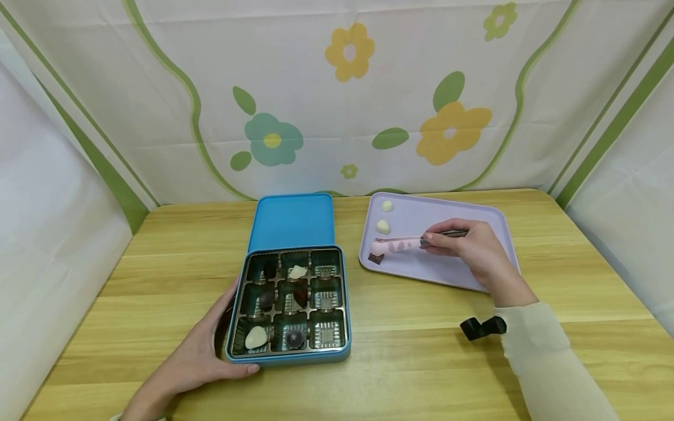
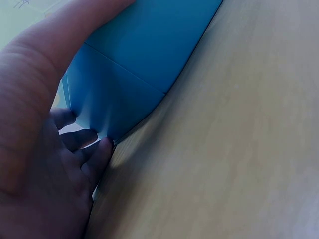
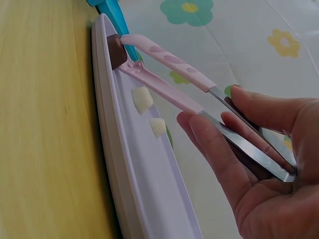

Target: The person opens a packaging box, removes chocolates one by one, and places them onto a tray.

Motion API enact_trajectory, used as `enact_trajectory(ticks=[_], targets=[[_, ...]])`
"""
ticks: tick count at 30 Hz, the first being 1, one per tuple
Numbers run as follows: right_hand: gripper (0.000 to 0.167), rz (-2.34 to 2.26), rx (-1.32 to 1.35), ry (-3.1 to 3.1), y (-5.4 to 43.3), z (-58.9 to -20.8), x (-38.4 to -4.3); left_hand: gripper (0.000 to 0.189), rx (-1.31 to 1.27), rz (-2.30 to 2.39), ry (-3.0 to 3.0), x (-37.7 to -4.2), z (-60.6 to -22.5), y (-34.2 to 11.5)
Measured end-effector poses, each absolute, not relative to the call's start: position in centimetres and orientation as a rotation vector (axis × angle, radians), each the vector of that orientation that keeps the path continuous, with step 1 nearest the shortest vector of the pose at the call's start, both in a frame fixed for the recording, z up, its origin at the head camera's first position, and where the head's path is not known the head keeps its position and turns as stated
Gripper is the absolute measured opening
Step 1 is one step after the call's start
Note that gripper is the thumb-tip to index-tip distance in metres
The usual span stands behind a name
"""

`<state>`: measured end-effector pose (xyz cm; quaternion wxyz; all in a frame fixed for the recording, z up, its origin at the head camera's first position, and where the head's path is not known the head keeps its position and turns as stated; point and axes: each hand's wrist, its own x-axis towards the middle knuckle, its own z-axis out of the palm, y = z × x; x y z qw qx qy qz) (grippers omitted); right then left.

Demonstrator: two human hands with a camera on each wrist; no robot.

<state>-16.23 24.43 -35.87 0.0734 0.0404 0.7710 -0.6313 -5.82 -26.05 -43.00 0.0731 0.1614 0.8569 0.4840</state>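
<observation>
My right hand [image 1: 474, 248] pinches small tongs [image 1: 400, 244] with pink tips and metal handles, thumb on one arm and fingers on the other. The tongs' tips are at a square brown chocolate [image 1: 376, 258] near the left end of the lilac tray [image 1: 447, 273]. Two white chocolates [image 1: 383, 227] lie farther back on that tray. My left hand [image 1: 197, 354] holds the blue tin [image 1: 300, 358] by its left side, thumb along the front and fingers against the wall. White and dark chocolates [image 1: 256, 337] sit in the left and middle columns of its divided insert.
Behind the tin lies its blue lid [image 1: 295, 219], flat on the wooden table [image 1: 400, 351]. A black wrist mount [image 1: 481, 328] sticks out from my right sleeve. A flowered white cloth [image 1: 342, 117] stands along the table's back edge.
</observation>
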Motion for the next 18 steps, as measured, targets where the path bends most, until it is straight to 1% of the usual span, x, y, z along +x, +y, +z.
enact_trajectory(ticks=[11, 18], targets=[[0.034, -1.948, 0.098, 2.341, 24.0, -35.2, -15.8, 0.146, 0.492, 1.457, 2.564, -5.8, -43.0, -26.1], [0.031, -2.003, -0.016, 2.378, 22.6, -34.9, -15.3, 0.146, 0.49, 1.448, 2.576, -5.8, -42.9, -26.1]])
